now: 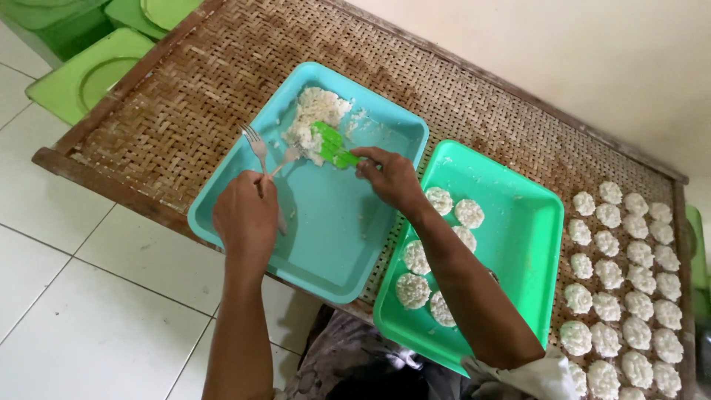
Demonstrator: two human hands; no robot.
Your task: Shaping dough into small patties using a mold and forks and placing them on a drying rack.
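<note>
The left hand [246,215], closed on a fork [257,148], should steady the rice [315,118] (a loose heap) while the right hand [390,178], gripping a green scoop [333,146], presses gently.

Glossy smooth plastic trays [326,244], shiny metal fork [255,144], rough woven rattan mat [170,118], grainy rice patties [637,296]

blue tray [326,244] | green tray [529,222] | white rice [315,115] | green spatula [333,146] | brown woven mat [185,111]

The right forearm [474,296] hides some rice cakes [415,257] in the green tray [533,222], its near corner cut off.
</note>
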